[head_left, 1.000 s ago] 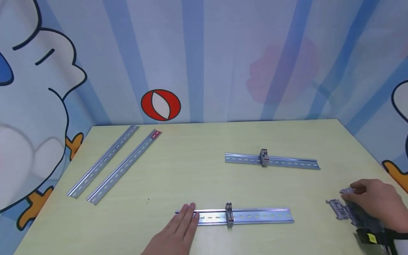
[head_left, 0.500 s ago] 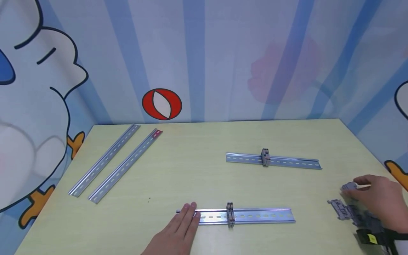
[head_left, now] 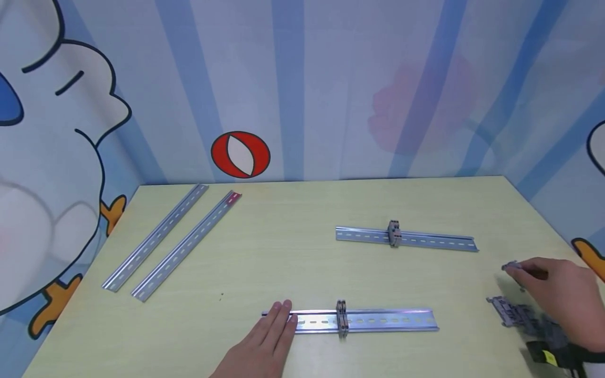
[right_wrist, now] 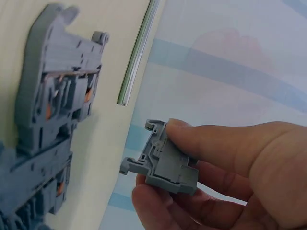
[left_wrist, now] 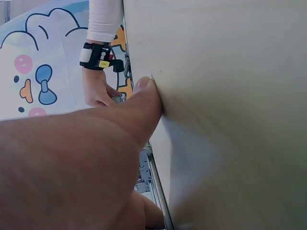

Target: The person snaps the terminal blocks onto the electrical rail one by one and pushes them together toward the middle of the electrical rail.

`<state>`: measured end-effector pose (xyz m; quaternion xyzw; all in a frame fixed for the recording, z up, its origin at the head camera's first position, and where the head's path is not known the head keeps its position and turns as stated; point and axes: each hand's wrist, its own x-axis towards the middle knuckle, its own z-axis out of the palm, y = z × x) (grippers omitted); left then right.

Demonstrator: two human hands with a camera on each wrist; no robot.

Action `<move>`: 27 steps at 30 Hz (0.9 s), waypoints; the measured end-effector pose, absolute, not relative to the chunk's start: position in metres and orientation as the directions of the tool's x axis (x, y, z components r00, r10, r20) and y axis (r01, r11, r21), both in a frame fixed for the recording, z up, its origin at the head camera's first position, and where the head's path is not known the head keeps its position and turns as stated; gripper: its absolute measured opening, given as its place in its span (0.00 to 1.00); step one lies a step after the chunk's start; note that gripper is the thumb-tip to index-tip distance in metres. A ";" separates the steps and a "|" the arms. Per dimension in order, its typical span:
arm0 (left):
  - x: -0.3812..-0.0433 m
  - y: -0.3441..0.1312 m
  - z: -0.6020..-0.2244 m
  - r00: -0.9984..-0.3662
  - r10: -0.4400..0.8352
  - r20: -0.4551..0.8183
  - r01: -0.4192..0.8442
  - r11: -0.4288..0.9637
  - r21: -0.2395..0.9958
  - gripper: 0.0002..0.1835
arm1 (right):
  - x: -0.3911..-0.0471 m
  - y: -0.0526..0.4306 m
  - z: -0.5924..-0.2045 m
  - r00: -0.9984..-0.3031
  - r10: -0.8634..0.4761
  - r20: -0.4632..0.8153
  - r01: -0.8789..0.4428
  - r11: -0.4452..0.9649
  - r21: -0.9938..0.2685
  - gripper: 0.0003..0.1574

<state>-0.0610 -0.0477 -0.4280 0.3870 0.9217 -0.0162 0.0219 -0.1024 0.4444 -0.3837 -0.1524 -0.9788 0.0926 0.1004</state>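
Observation:
My left hand [head_left: 259, 344] lies with straight fingers over the left end of the near DIN rail [head_left: 387, 321]. Thin grey terminal blocks [head_left: 342, 318] stand clipped across that rail. In the left wrist view the thumb [left_wrist: 144, 103] touches the tabletop. At the right, my right hand [head_left: 562, 296] pinches a grey terminal block [right_wrist: 170, 165] between thumb and fingers, raised over the table. Its flat side and hooked foot show in the right wrist view. Below this hand lie several more grey terminal blocks [right_wrist: 62, 86], partly hidden by the hand and wrist camera in the head view.
Farther back on the right is another DIN rail [head_left: 435, 241] with grey blocks [head_left: 394, 233] clipped on it. Two longer rails lie slanted at the left, a plain one [head_left: 156, 239] and a red-ended one [head_left: 186, 247]. A cartoon-printed backdrop [head_left: 321, 94] borders the table.
My right hand has lifted the terminal block up and slightly away from the others, turning it. My left hand stays in place on the near rail.

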 end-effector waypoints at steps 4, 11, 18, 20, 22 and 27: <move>-0.061 -0.048 -0.428 -0.700 0.711 -0.061 0.713 0.701 -0.011 0.60 | -0.105 0.453 -0.395 -0.938 0.297 0.177 0.258 0.942 -0.216 0.20; -0.061 -0.047 -0.427 -0.703 0.706 -0.082 0.709 0.705 -0.003 0.60 | -0.107 0.457 -0.411 -0.942 0.283 0.179 0.240 0.944 -0.226 0.21; -0.061 -0.048 -0.428 -0.697 0.715 -0.051 0.717 0.697 -0.017 0.59 | -0.091 0.396 -0.366 -0.962 0.202 0.185 0.131 0.932 -0.337 0.17; -0.061 -0.048 -0.428 -0.696 0.717 -0.043 0.718 0.696 -0.019 0.59 | -0.089 0.385 -0.360 -0.966 0.187 0.176 0.111 0.921 -0.372 0.15; -0.062 -0.048 -0.428 -0.696 0.717 -0.032 0.718 0.696 -0.022 0.59 | -0.087 0.377 -0.356 -0.975 0.167 0.147 0.094 0.907 -0.410 0.15; -0.061 -0.047 -0.428 -0.699 0.714 -0.035 0.714 0.700 -0.005 0.59 | -0.085 0.362 -0.355 -0.994 0.107 -0.011 0.098 0.858 -0.504 0.15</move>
